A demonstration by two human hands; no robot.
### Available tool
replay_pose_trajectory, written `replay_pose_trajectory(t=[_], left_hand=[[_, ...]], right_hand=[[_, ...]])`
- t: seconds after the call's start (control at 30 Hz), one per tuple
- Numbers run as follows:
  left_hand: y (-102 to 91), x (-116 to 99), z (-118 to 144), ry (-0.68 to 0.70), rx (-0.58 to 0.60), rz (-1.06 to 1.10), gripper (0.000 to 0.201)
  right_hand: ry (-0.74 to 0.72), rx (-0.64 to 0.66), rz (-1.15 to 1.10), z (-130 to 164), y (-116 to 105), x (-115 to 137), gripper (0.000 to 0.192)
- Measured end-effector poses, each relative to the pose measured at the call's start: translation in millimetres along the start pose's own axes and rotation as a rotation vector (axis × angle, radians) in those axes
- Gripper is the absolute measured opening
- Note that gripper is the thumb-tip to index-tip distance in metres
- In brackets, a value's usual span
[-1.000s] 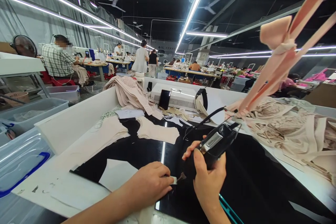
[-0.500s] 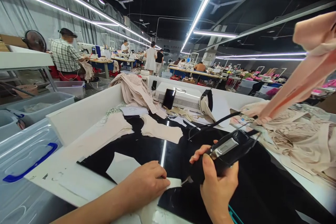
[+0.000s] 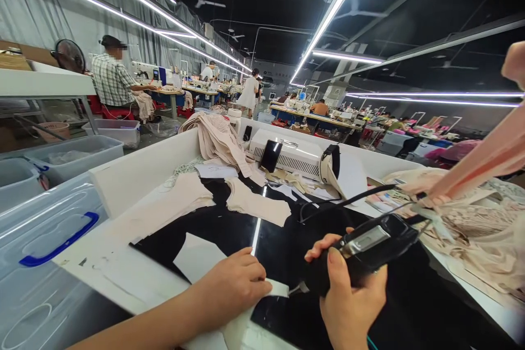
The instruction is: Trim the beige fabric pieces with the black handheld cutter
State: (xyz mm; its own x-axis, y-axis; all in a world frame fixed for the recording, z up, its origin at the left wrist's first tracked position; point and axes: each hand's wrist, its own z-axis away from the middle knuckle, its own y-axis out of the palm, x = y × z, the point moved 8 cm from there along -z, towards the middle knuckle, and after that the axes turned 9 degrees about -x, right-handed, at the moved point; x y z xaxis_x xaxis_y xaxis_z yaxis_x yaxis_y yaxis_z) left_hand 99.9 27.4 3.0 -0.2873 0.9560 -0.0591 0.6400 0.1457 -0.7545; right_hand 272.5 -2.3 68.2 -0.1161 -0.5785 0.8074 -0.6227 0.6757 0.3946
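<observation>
The right hand (image 3: 348,301) is wrapped tight around a black corded hand tool (image 3: 361,251), thumb up along its side, its small metal tip (image 3: 296,288) angled down and leftward until it meets the edge of a pale strip of fabric (image 3: 275,287). The left hand (image 3: 233,284) is closed down on that same strip, fingertips pinching and pressing it flat against the glossy black work surface (image 3: 410,317) just beside the tip. As far as I can judge, the work is mid-stroke: the tip sits at the strip's end, with no finished seam or cut line clear enough to make out. Beyond the hands lie a few cut beige fabric pieces (image 3: 256,206), a taller beige stack (image 3: 215,139) by the white tray wall (image 3: 135,175), and a white ribbed machine (image 3: 293,157) with a dark phone (image 3: 271,155) leaning on it. A heap of lace garments (image 3: 476,224) spreads at the right, peach straps (image 3: 488,158) hanging over it. Clear bins with a blue handle (image 3: 59,240) stand at the left. A person in a checked shirt (image 3: 111,81) sits at a far table. No label or writing is legible anywhere.
</observation>
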Motion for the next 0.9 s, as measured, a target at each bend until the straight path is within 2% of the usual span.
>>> replay_pose_trajectory(t=[0.3, 0.63, 0.9], left_hand=[[-0.8, -1, -1, -0.003, 0.014, -0.026, 0.013], [-0.1, 0, -2, -0.013, -0.01, 0.004, 0.014], [-2.3, 0, -2, -0.019, -0.009, 0.008, 0.015]], right_hand=[[0.001, -0.003, 0.008, 1, 1, 3, 0.039], [0.064, 0.034, -0.067, 5, 26, -11, 0.038], [0.05, 0.043, -0.078, 8, 31, -14, 0.037]])
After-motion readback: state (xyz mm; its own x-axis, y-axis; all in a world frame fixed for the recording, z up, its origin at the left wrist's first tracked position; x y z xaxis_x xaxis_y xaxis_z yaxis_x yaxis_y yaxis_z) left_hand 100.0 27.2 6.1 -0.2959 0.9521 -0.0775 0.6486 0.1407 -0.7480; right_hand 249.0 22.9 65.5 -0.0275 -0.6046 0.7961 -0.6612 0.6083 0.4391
